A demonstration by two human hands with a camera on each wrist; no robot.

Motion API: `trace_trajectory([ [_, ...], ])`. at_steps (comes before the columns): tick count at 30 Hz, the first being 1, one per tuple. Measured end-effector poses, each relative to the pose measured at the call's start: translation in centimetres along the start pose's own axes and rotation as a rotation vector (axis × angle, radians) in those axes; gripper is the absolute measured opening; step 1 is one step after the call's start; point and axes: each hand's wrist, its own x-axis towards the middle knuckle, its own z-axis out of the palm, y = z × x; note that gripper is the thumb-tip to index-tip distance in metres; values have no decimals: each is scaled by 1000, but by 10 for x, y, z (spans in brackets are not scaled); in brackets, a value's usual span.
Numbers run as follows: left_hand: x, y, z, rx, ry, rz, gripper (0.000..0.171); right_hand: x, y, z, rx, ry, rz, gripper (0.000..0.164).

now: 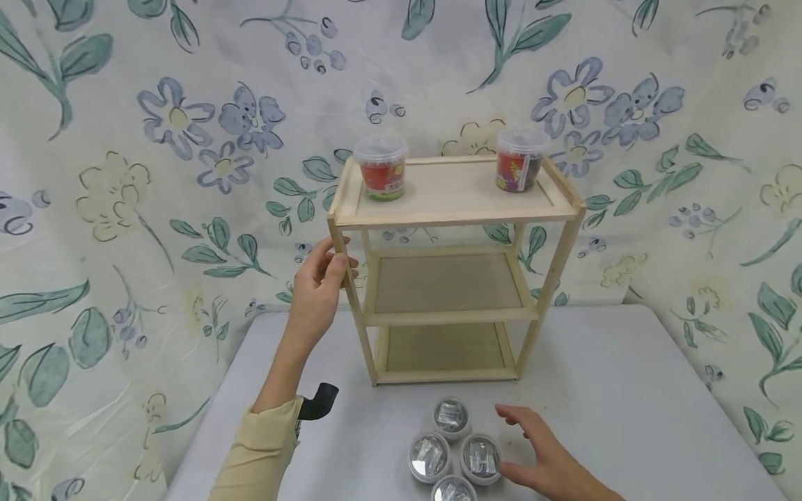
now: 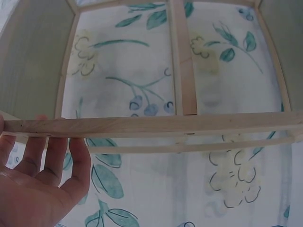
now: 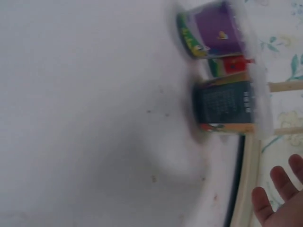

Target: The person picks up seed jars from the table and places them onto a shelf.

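Note:
A three-tier wooden shelf rack (image 1: 447,316) stands on the white table. My left hand (image 1: 319,285) holds its front left post (image 1: 352,292) just below the top shelf; in the left wrist view the fingers (image 2: 80,163) curl at the wooden bar (image 2: 142,126). Several clear-lidded tubs (image 1: 451,417) are grouped in front of the rack. Beside the right-hand tub (image 1: 482,459) is my right hand (image 1: 541,456), thumb and fingers spread, thumb tip right at the rim. The right wrist view shows a purple tub (image 3: 215,30) and a dark-labelled tub (image 3: 225,106) near those fingers.
On the top shelf, a red tub (image 1: 382,170) sits at the left and a red-and-purple tub (image 1: 521,160) at the right. A floral curtain (image 1: 188,153) hangs behind and around the white table (image 1: 601,390).

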Motion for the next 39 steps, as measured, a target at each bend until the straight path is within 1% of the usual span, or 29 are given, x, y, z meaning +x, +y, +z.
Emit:
trace_trajectory([
  [3,0,1,0,-4,0,0,39,-3,7,6,-57,5,-68,74],
  [6,0,2,1,-5,-6,1,39,-5,14,13,-96,18,-110,75],
  [9,0,2,1,-8,-7,0,39,-8,20,19,-72,-14,-83,75],
  [13,0,1,1,-5,-6,-3,39,-11,22,24,5,-67,-17,74],
  [16,0,0,1,-3,-3,2,39,-13,24,28,47,-74,-4,74],
  [19,-1,-1,2,-1,1,8,39,-14,26,30,100,-98,24,74],
  [22,-1,-1,1,3,2,10,39,-14,28,32,145,-127,67,75],
  [26,-1,0,0,1,-1,5,39,-15,30,34,168,-152,110,76],
  [29,-1,0,0,-6,0,4,38,-14,31,37,172,-152,99,77],
  [33,0,0,0,-11,0,8,38,-14,31,40,158,-111,59,78],
  [39,0,-2,-1,-7,1,8,38,-13,32,46,153,-76,45,78],
])
